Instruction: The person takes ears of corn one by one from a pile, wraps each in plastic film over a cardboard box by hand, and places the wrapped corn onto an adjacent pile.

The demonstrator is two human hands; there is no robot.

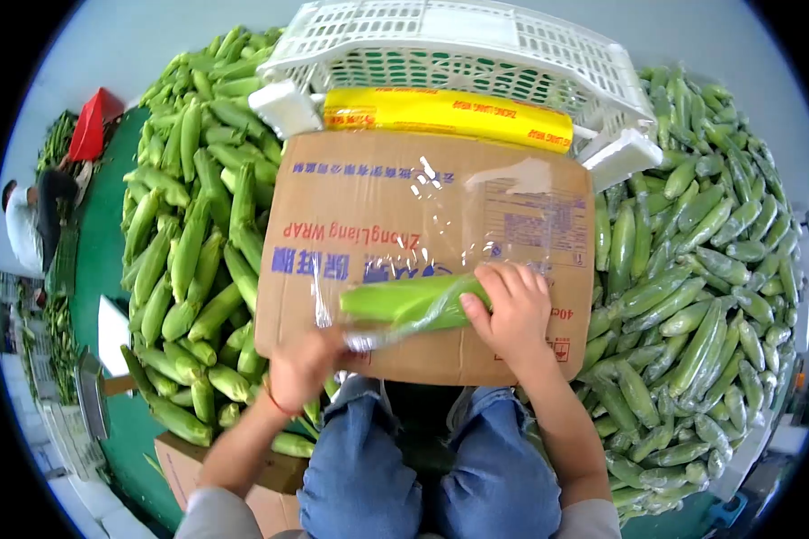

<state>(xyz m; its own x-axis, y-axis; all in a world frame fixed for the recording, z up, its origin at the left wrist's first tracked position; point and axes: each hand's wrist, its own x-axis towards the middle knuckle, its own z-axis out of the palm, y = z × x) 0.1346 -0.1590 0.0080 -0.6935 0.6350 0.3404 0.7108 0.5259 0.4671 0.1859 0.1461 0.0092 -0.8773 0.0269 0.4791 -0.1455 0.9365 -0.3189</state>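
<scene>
An ear of corn (395, 301) in its green husk lies across the cardboard box in front of me, partly covered by clear plastic film (377, 339). My right hand (512, 310) is closed over the right end of the ear, thumb on the near side and fingers on the far side. At the lower left of the ear, my left hand (301, 364) is beside the loose film edge; motion blur smears its fingers, so its grip is unclear. A sheet of film also covers the top of the cardboard box (351, 198).
A yellow-printed wrap roll (449, 112) sits behind the box, before a white plastic crate (449, 36). Unwrapped corn (189, 234) is heaped at left, film-wrapped corn (692, 296) at right. Another person (36, 216) is at far left, near a red object (94, 124).
</scene>
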